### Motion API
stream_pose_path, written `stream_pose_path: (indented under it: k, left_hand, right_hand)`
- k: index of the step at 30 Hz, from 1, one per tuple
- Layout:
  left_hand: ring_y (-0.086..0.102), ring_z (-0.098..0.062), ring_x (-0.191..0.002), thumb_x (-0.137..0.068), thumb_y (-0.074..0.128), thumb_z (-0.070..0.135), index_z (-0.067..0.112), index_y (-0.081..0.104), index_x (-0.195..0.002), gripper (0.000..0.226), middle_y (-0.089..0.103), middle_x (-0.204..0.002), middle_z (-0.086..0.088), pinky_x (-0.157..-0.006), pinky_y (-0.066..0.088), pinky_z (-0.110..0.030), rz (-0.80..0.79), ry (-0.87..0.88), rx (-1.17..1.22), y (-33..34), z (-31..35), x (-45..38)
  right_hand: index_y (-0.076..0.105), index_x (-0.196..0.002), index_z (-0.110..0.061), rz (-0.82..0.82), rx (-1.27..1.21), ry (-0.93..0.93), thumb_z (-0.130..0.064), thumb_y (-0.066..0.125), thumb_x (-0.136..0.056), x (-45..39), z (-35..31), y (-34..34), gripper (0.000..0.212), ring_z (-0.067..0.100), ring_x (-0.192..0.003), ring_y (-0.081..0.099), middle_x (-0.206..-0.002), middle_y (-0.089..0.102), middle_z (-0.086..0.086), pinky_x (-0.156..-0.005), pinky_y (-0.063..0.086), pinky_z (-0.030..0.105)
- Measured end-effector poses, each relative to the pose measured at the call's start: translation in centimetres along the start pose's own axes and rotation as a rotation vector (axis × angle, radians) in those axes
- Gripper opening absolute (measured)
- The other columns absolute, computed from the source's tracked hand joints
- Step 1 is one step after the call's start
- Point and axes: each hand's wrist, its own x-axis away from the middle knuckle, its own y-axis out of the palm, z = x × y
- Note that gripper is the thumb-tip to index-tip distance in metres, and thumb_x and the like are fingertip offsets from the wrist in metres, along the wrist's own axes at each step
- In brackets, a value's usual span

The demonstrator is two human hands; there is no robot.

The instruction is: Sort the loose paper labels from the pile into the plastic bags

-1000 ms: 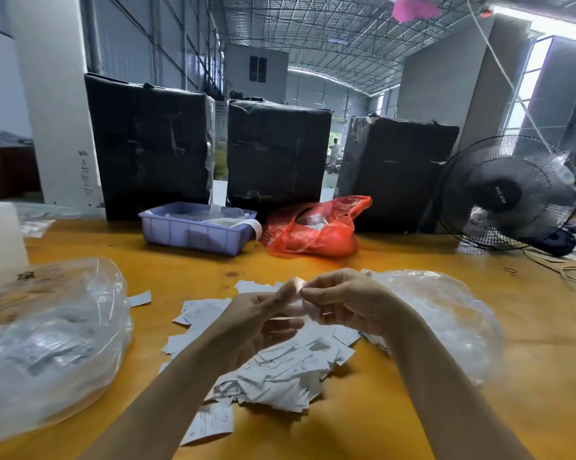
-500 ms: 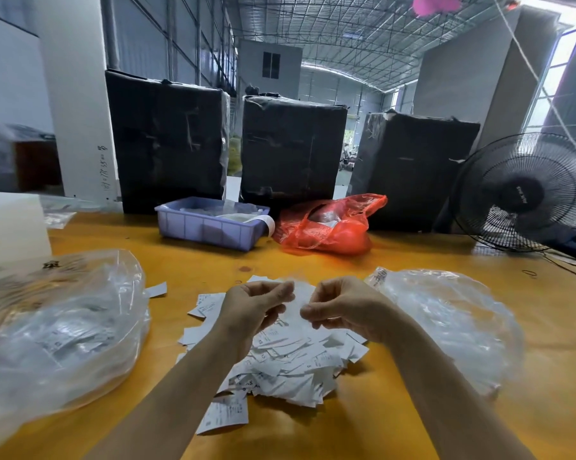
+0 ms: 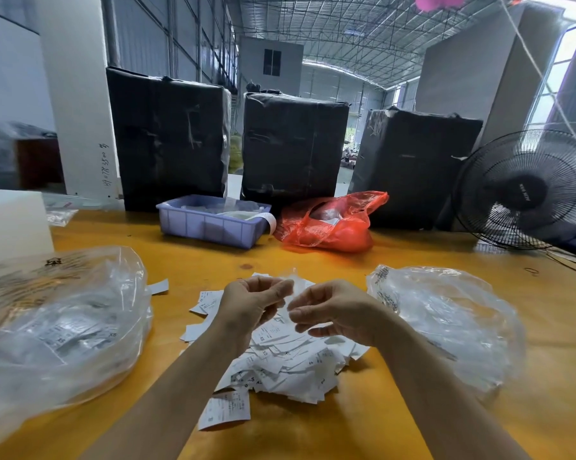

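Clear film (image 3: 288,287) between both hands blurs; contents unreadable.

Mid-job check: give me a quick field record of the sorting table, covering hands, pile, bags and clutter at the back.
left hand: raised over the pile, fingers curled on a small clear plastic bag
right hand: fingertips pinching the same bag
label pile: loose white labels on the table, below both hands
left bag: clear, holds labels
right bag: clear, contents unclear
back: purple tray, red bag, fan
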Motion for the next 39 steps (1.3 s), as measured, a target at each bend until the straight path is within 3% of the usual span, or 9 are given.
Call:
stream_pose_path:
  k: [4, 8, 13, 18, 23, 28, 32, 36, 39]
  left_hand:
    - [0.062, -0.01, -0.056, -0.06, 0.077, 0.011, 0.006, 0.063, -0.085, 0.029, 0.068, -0.071, -0.006, -0.053, 0.051, -0.018, 0.025, -0.016, 0.071, -0.1, 0.0, -0.2]
    - [0.062, -0.015, -0.068, -0.074, 0.073, -0.001, 0.01, 0.057, -0.102, 0.034, 0.071, -0.08, -0.007, -0.064, 0.048, -0.025, -0.047, -0.087, -0.052, -0.4, 0.0, -0.2]
    - [0.064, -0.013, -0.081, -0.061, 0.077, 0.032, 0.017, 0.061, -0.112, 0.056, 0.071, -0.102, -0.01, -0.073, 0.047, -0.025, -0.196, -0.104, -0.202, -0.6, 0.1, 0.3]
    - [0.062, -0.004, -0.064, -0.059, 0.077, 0.021, 0.013, 0.071, -0.094, 0.037, 0.072, -0.075, 0.003, -0.065, 0.049, -0.021, -0.243, -0.052, -0.217, -0.7, -0.1, 0.4]
    - [0.052, -0.005, -0.053, -0.055, 0.081, 0.022, 0.014, 0.077, -0.081, 0.027, 0.065, -0.065, 0.002, -0.058, 0.044, -0.018, -0.269, -0.093, -0.247, -1.3, -0.1, 0.1]
    - [0.046, -0.007, -0.047, -0.053, 0.082, 0.021, 0.012, 0.074, -0.07, 0.021, 0.059, -0.054, 0.003, -0.053, 0.041, -0.019, -0.13, -0.106, -0.236, -2.2, 0.1, -0.4]
    - [0.043, -0.009, -0.047, -0.067, 0.079, 0.011, 0.01, 0.069, -0.071, 0.011, 0.057, -0.055, 0.001, -0.054, 0.039, -0.021, 0.127, -0.01, -0.092, -3.3, 0.4, -1.4]
    - [0.041, -0.008, -0.045, -0.072, 0.077, 0.004, 0.01, 0.066, -0.068, 0.013, 0.057, -0.054, 0.003, -0.05, 0.038, -0.019, 0.237, 0.057, -0.032, -4.1, 0.3, -2.0]
    - [0.042, -0.009, -0.047, -0.071, 0.077, 0.004, 0.011, 0.066, -0.067, 0.013, 0.058, -0.052, 0.004, -0.052, 0.038, -0.021, 0.233, 0.068, -0.028, -3.9, 0.1, -2.0]
  right_hand:
    - [0.072, -0.074, -0.015, 0.143, -0.187, -0.039, -0.022, 0.079, -0.058, -0.3, 0.0, -0.2, 0.02, 0.012, -0.073, 0.069, -0.075, 0.071, 0.003, -0.078, 0.048, 0.03]
    - [0.072, -0.076, -0.009, 0.283, -0.36, -0.091, -0.01, 0.073, -0.07, -0.4, 0.0, -0.6, 0.005, 0.015, -0.069, 0.068, -0.072, 0.071, 0.006, -0.073, 0.049, 0.029]
    - [0.071, -0.073, -0.012, 0.301, -0.127, -0.118, -0.023, 0.074, -0.071, -0.3, 0.0, 0.2, 0.012, 0.01, -0.064, 0.059, -0.065, 0.065, 0.002, -0.073, 0.045, 0.028]
    - [0.067, -0.065, -0.011, 0.25, -0.057, -0.151, -0.027, 0.077, -0.07, -0.5, 0.2, 0.8, 0.02, 0.006, -0.055, 0.054, -0.061, 0.06, 0.003, -0.062, 0.04, 0.022]
    - [0.065, -0.069, -0.01, 0.217, -0.068, -0.142, -0.029, 0.075, -0.071, -0.6, 0.3, 1.1, 0.022, 0.008, -0.057, 0.056, -0.066, 0.061, 0.006, -0.065, 0.042, 0.023]
    - [0.064, -0.07, -0.009, 0.256, -0.056, -0.152, -0.041, 0.066, -0.077, -1.0, 0.5, 1.9, 0.032, 0.01, -0.055, 0.06, -0.061, 0.064, 0.0, -0.064, 0.047, 0.025]
    - [0.069, -0.09, -0.002, 0.443, 0.462, -0.243, -0.028, 0.066, -0.087, -2.0, 1.9, 2.6, 0.026, 0.019, -0.073, 0.066, -0.083, 0.071, 0.008, -0.075, 0.054, 0.037]
    - [0.06, -0.123, -0.015, 0.349, 0.853, -0.254, -0.043, 0.066, -0.083, -3.3, 3.4, 5.2, 0.049, 0.018, -0.119, 0.052, -0.126, 0.062, 0.004, -0.103, 0.039, 0.033]
    - [0.058, -0.124, -0.01, 0.349, 0.916, -0.159, -0.043, 0.069, -0.08, -4.1, 3.6, 5.7, 0.056, 0.024, -0.121, 0.049, -0.126, 0.06, 0.007, -0.1, 0.04, 0.038]
